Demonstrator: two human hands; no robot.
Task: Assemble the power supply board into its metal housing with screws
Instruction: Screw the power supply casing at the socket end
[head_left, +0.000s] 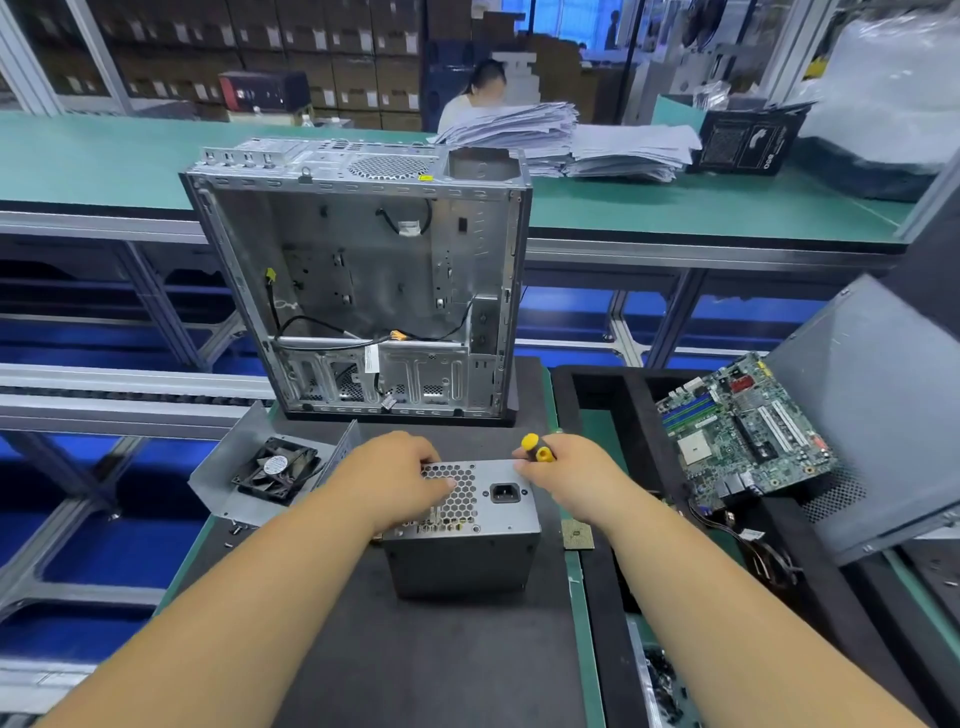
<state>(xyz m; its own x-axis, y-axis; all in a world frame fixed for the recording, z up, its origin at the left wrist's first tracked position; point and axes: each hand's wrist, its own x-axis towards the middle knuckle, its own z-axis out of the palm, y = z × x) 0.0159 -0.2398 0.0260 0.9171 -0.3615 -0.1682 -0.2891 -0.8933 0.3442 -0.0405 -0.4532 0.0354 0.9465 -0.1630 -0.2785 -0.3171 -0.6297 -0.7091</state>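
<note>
A grey metal power supply housing (462, 556) stands on the black mat in front of me, its honeycomb grille and black power socket facing up. My left hand (400, 478) rests on the grille side of its top, fingers curled over the far edge, thumb on the mesh. My right hand (566, 478) grips a yellow-and-black screwdriver (537, 448) at the housing's far right corner. The screwdriver tip is hidden behind my hand. No loose screws show near the housing.
An open PC case (363, 280) stands upright just behind the housing. A metal bracket with a black fan (278, 467) lies at left. A motherboard (748, 431) leans in a black tray at right, beside a grey side panel (883, 405). A small chip (578, 535) lies by the housing.
</note>
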